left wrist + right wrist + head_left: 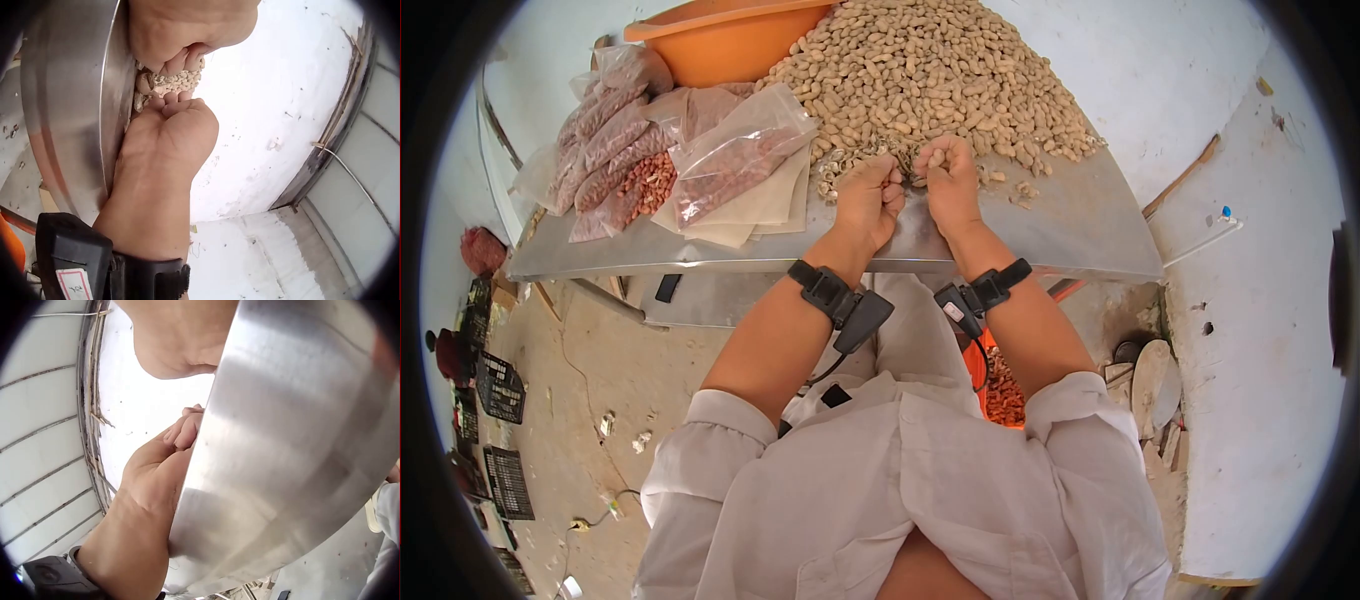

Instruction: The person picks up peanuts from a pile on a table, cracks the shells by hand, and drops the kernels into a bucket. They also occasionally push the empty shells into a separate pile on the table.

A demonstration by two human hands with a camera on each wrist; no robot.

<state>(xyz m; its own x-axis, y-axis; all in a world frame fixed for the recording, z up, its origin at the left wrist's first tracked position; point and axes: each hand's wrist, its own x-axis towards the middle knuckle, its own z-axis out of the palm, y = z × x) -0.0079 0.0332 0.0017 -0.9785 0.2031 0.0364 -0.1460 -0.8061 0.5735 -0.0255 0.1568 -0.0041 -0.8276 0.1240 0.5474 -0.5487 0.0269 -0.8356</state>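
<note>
Both hands are close together at the near edge of a heap of unshelled peanuts [930, 70] on a metal table [1060, 220]. My right hand [952, 185] has curled fingers and pinches a peanut [938, 159] near its thumb tip. Beside it, my left hand [866, 200] is also curled, knuckles up; whether it grips anything I cannot tell. Broken peanut shells [830, 175] lie around the fingertips. In the left wrist view the curled fingers of the left hand [169, 140] face the right hand [194, 28]. The table edge partly covers the right hand [156, 469] in the right wrist view.
Clear bags of red peanut kernels [610, 130] lie on the table's left, one bag [740, 160] over flat pale sheets [785, 205]. An orange basin [720, 45] stands behind them. Below the table, an orange container holds reddish bits [1003, 390]. Black crates [500, 385] sit on the floor at left.
</note>
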